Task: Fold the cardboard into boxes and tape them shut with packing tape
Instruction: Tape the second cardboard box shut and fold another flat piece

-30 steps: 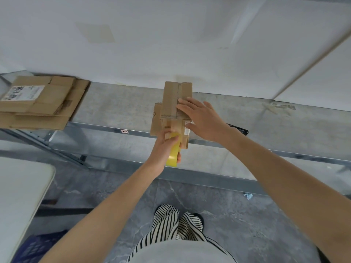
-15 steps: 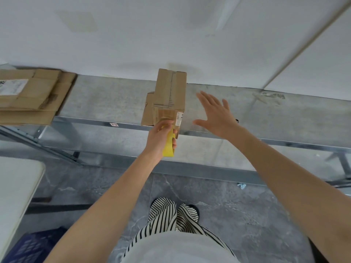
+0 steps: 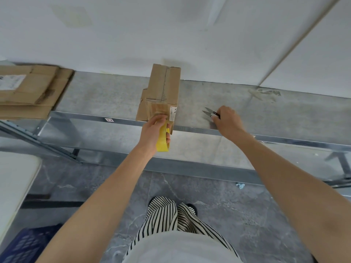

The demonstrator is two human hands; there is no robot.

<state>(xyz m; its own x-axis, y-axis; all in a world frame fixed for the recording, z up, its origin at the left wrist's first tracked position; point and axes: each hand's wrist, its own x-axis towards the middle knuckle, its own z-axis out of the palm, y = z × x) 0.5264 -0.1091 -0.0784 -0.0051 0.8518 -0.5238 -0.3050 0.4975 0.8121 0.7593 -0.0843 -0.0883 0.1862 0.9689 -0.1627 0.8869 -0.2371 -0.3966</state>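
Now, box (image 3: 164,86): one, on the counter (image 3: 106,95); long axis runs near-to-far, near end at the counter's near edge.
Tape roll (image 3: 163,138): one, yellow, against the box's near end.
Snips (image 3: 208,113): one pair, right of the box, blades pointing left.
Left hand (image 3: 152,132): grip curled round the tape roll.
Right hand (image 3: 228,120): grip pinching the snips' handle.
Flat cardboard (image 3: 28,90): one stack, far left.

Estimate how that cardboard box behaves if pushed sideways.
Probably light: the cardboard box looks small, thin-walled. Likely slides or tips easily; its near end seems to overhang the shelf edge. Tape roll in left hand may tug it.
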